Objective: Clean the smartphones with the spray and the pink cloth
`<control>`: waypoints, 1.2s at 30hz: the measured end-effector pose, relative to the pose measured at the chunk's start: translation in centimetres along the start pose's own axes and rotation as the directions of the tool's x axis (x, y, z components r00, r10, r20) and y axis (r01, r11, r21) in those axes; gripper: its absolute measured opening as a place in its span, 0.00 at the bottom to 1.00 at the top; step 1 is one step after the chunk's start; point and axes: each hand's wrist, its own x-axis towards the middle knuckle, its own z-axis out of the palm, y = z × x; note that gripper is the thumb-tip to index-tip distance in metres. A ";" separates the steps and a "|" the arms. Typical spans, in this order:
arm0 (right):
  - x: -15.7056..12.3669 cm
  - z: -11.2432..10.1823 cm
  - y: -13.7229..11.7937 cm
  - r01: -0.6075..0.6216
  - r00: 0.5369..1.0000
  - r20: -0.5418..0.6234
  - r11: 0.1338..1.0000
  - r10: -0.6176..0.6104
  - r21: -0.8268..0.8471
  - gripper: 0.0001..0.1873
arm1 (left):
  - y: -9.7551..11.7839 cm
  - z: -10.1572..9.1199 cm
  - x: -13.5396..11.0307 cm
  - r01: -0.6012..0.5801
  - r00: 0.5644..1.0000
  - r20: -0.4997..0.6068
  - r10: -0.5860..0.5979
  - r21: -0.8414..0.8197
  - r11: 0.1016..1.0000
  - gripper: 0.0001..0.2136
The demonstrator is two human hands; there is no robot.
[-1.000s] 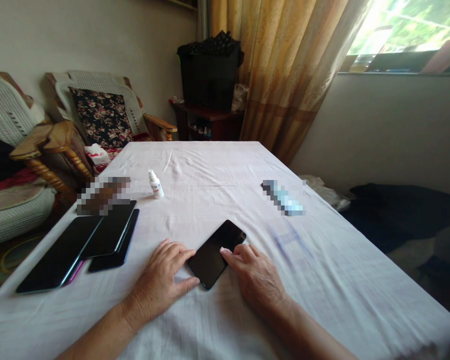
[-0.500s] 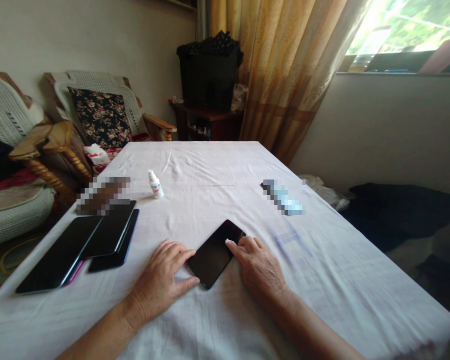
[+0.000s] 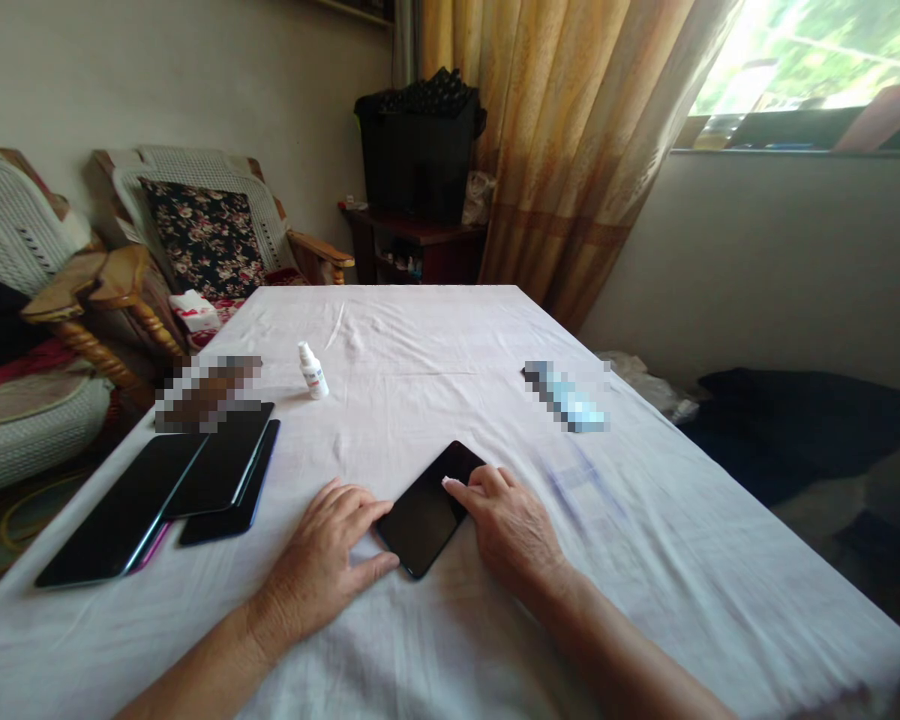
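Note:
A black phone (image 3: 427, 510) lies screen up on the white tablecloth (image 3: 420, 350), slanted toward the far right. My left hand (image 3: 322, 560) rests flat beside its near left corner, fingers spread, thumb touching the phone's edge. My right hand (image 3: 506, 525) lies on the phone's right side, its index fingertip pressed on the upper part of the screen and the other fingers curled along the edge.
Three dark phones (image 3: 172, 490) lie overlapped at the table's left edge. A small white bottle (image 3: 313, 371) stands farther back. A blurred blue item (image 3: 568, 396) lies at the right. Armchairs (image 3: 195, 230) stand left of the table, a curtain (image 3: 570, 150) behind.
My right hand slid up along the phone toward its far end, the index fingertip moving over the screen. The left hand and the phone stayed put.

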 end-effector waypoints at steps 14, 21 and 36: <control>0.5 -0.6 -1.0 0.053 0.997 0.048 0.998 -0.054 0.025 0.24 | 0.0 -0.1 0.0 -0.016 1.000 0.019 0.017 -0.031 0.999 0.14; 1.3 -0.7 -1.3 -0.011 0.995 0.104 1.000 0.009 0.015 0.20 | 0.0 0.1 -0.1 -0.039 0.999 0.004 0.039 -0.035 0.999 0.13; 3.2 -1.1 -1.4 -0.057 0.984 0.169 0.998 0.053 0.016 0.20 | 0.0 0.0 -0.1 -0.036 0.999 0.016 0.037 -0.044 0.998 0.14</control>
